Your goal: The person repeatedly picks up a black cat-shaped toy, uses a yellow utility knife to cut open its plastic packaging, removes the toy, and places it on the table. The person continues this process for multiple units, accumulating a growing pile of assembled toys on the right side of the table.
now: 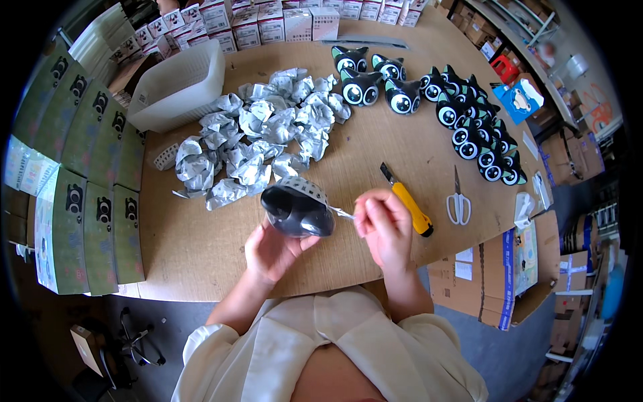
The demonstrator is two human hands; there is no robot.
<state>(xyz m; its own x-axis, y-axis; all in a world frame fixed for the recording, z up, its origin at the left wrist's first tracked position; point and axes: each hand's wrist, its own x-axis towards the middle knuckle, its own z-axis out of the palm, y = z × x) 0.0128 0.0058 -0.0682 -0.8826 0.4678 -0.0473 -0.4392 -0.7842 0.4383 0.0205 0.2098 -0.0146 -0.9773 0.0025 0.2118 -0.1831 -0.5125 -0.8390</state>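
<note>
Cream shirt (268,348) lies foremost; one black item (295,218) sits cupped in left hand (271,251) over table (395,144), dotted band (303,188) still on, tail (340,212) pinched by right hand (385,228); unbanded cat heads (362,88) beyond, presumably done.

Tan wood-grain tabletop (395,144); clock taken about its centre. 12: white printed cartons (271,27). 10: translucent white plastic bin (177,100), crumpled silver-grey paper (258,120). 1–3: glossy black cat-head figures (403,97). 4: yellow-and-black utility knife (409,206), white-handled scissors (458,199).
</note>
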